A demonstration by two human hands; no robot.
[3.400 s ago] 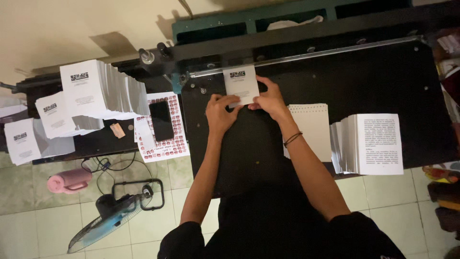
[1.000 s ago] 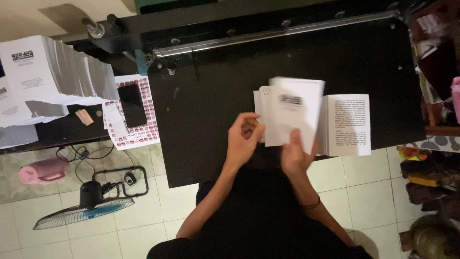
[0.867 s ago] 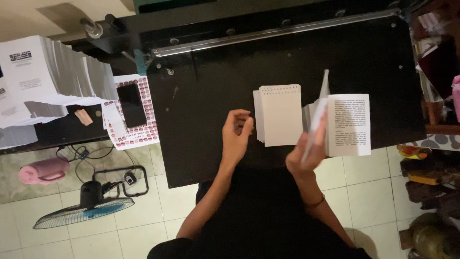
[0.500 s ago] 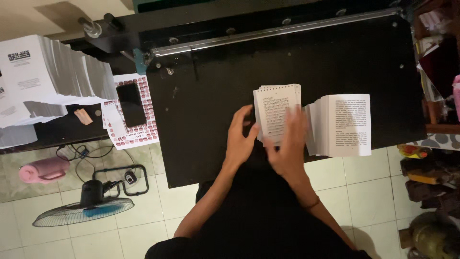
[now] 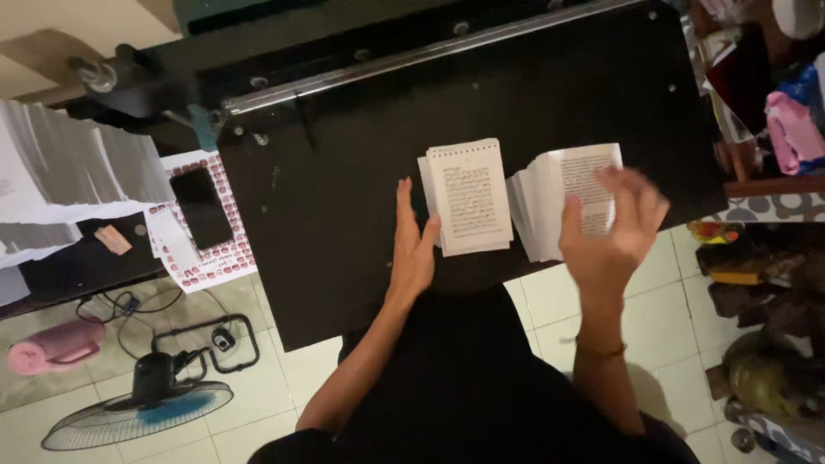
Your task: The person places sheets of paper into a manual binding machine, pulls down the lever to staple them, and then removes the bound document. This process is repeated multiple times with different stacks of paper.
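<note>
A small stack of printed pages with punched holes along its top edge lies on the black work table. My left hand rests flat against the stack's left edge, fingers straight. To the right stands a thicker pile of printed sheets. My right hand hovers over that pile, blurred by motion, fingers spread on its top sheet; whether it grips a sheet is unclear.
A metal bar runs along the table's far side. Left of the table are tall stacks of paper, a phone on a red-patterned sheet, and a floor fan. Clutter fills the right side.
My right hand laid a sheet onto the punched stack, then moved right to the thicker pile. My left hand has stayed beside the stack.
</note>
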